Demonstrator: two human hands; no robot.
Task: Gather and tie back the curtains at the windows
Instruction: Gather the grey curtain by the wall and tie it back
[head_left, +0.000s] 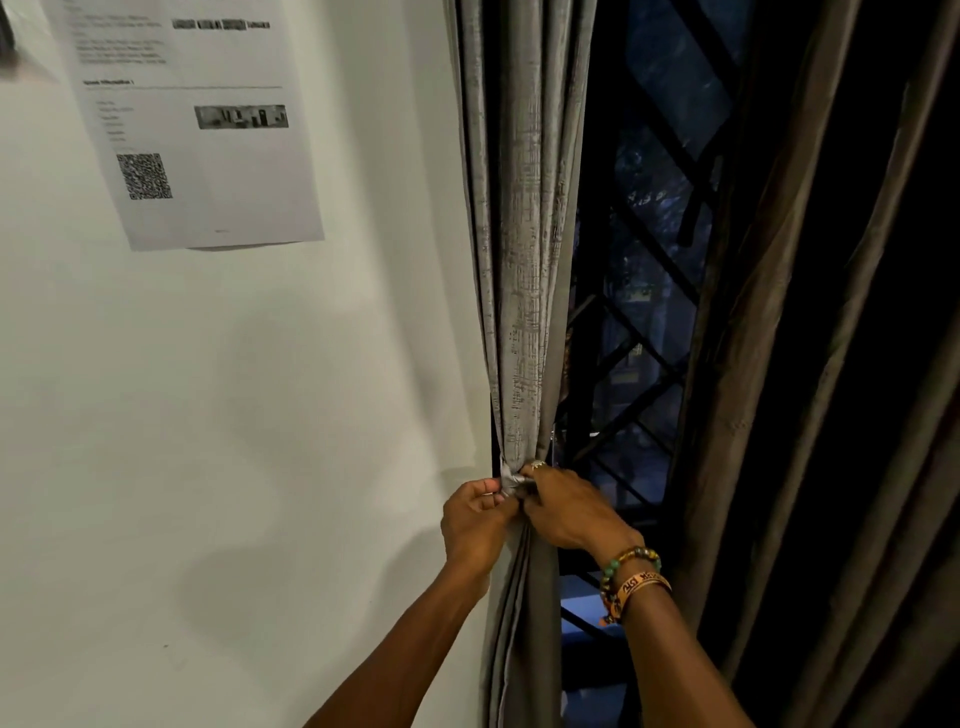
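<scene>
A grey textured curtain (524, 249) hangs gathered into a narrow bundle at the left edge of the window. A grey fabric tie-back (511, 480) wraps round it at waist height. My left hand (475, 525) pinches the tie's left side with curled fingers. My right hand (563, 512), with beaded bracelets on the wrist, grips the tie from the right, against the left hand. The tie's knot or fastening is hidden between my fingers. A second, darker curtain (831, 364) hangs loose on the right.
A dark window with a diagonal metal grille (644, 322) shows between the two curtains. The white wall (234, 415) fills the left side, with a printed sheet bearing a QR code (182, 119) stuck on it up high.
</scene>
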